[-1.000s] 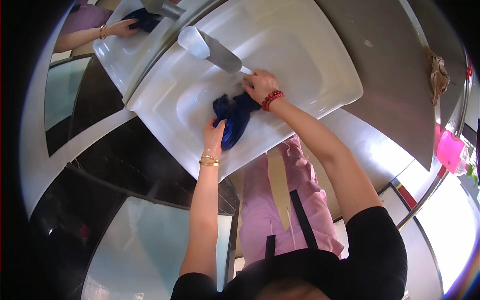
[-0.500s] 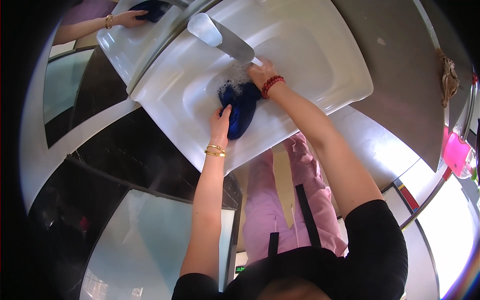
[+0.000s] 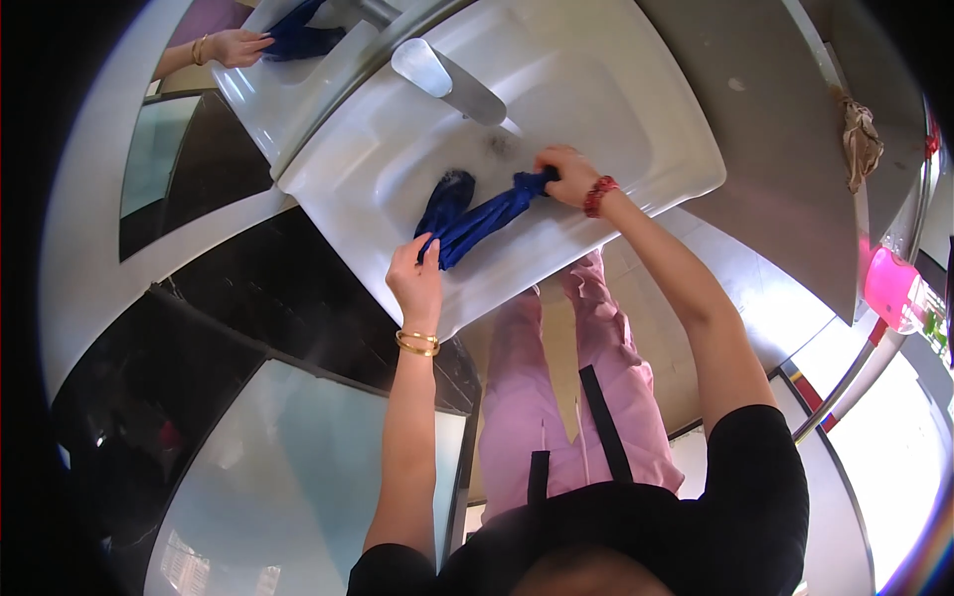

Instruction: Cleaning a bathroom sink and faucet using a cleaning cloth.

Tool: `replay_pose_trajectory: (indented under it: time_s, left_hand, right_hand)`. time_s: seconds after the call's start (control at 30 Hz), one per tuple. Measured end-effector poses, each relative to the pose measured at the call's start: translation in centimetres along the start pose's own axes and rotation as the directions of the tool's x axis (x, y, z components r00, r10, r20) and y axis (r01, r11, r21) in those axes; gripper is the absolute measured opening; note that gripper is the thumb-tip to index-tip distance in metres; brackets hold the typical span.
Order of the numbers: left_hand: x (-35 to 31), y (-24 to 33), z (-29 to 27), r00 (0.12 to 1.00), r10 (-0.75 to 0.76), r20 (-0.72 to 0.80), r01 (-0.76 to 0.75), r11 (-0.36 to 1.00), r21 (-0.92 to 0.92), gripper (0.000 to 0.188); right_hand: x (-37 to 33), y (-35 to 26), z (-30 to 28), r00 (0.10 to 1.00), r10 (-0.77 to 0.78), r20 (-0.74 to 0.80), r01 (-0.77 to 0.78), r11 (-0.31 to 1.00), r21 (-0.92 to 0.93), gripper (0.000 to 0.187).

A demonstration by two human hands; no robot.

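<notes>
A wet, dark blue cloth (image 3: 489,221) is stretched over the front part of the white sink (image 3: 646,119). My left hand (image 3: 415,283) pinches its near left end at the sink's front left edge. At the other end my right hand (image 3: 570,177) is closed round a bunched part, below the faucet's tip. From the left hand a second, rounded length of the cloth lies back into the basin, with a little foam at its tip. I cannot tell which garment it is.
A metal faucet (image 3: 452,84) reaches over the basin from the back left. The mirror (image 3: 234,119) beside it reflects a hand and the cloth. To the right are a grey counter (image 3: 755,149), a hanging brown cloth (image 3: 861,144) and a pink bottle (image 3: 892,288).
The bunched cloth is now drawn out between my hands. My right hand has moved right and nearer, away from the faucet; my left has shifted slightly left and nearer. Less foam shows.
</notes>
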State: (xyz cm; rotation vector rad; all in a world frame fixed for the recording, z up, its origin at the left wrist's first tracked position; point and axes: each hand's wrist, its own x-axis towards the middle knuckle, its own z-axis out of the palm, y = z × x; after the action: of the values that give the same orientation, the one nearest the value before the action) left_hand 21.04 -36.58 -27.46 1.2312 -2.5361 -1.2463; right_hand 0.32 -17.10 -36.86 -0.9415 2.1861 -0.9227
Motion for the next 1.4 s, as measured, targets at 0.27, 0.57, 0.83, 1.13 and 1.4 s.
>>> replay_pose_trajectory:
  time_s: [0.27,0.57,0.83,1.13,1.4]
  left_hand:
    - [-1.7,2.0,-1.2,0.900,0.348,-0.264,-0.327,0.937,0.119,0.016]
    - [0.5,4.9,9.1,0.881,0.471,0.037,-0.471,0.882,-0.009,0.026]
    - [0.5,8.8,11.1,0.864,0.490,-0.116,-0.500,0.863,-0.073,0.023]
    - [0.5,8.3,9.9,0.913,-0.139,-0.383,-0.203,0.660,-0.724,0.028]
    - [-3.1,5.8,1.9,0.819,0.323,-0.473,-0.327,0.942,0.077,0.026]
  right_hand:
    - [-2.9,-0.9,-5.9,0.996,0.026,-0.088,0.030,0.813,0.581,0.013]
    - [-1.6,-6.9,-7.5,0.995,0.022,-0.098,0.020,0.915,0.402,0.024]
    - [-3.3,-12.8,-11.3,0.992,-0.013,-0.129,0.078,0.854,0.514,0.022]
    - [-5.9,-21.8,-14.5,0.942,-0.303,-0.145,0.327,0.728,0.602,0.026]
    - [-7.3,-17.0,-16.6,0.982,-0.103,-0.160,0.186,0.697,0.693,0.035]
